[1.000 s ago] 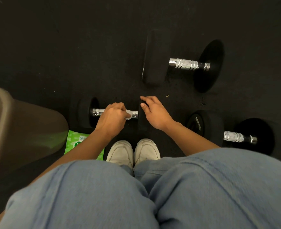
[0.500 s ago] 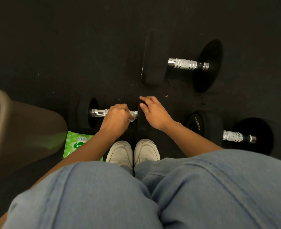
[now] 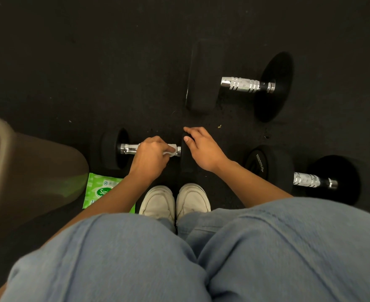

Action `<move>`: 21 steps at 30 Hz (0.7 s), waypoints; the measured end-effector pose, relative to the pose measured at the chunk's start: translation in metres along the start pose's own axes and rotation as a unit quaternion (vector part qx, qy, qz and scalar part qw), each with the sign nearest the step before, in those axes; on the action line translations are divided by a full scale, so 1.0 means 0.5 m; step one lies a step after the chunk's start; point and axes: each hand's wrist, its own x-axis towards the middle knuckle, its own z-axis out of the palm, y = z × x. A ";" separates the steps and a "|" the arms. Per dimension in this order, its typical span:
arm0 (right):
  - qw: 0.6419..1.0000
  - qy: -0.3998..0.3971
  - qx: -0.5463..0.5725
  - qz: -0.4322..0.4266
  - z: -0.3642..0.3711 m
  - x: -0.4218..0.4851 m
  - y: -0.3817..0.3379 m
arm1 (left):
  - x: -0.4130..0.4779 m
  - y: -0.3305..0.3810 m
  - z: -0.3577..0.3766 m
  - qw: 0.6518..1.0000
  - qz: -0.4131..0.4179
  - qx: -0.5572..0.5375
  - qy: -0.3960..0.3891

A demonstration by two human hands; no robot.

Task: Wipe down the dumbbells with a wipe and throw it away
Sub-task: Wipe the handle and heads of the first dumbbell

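- My left hand (image 3: 151, 158) pinches the wipe (image 3: 172, 150) around the chrome handle of the near dumbbell (image 3: 111, 149).
- My right hand (image 3: 204, 150) grips that dumbbell's right head, on the floor (image 3: 92, 62) just beyond my shoes (image 3: 157, 200).

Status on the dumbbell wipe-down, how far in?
Done: a wipe is out; the green pack lies nearby. In hand: the left hand holds the wipe against the chrome handle of the near dumbbell while the right hand steadies its end weight. Left: the far dumbbell and the right dumbbell lie untouched, whether already wiped I cannot tell; the wipe is not yet in the tan bin.
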 end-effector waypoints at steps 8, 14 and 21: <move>1.000 -0.004 0.001 -0.001 -0.002 -0.002 0.000 | 0.019 0.007 -0.005 0.999 -0.044 -0.010 -0.006; 1.000 0.003 0.002 -0.007 -0.002 -0.006 0.000 | 0.035 0.012 -0.004 0.997 -0.010 0.009 -0.070; 1.000 0.029 -0.008 0.009 -0.001 -0.015 0.005 | 0.048 0.010 -0.008 0.995 -0.028 0.041 -0.082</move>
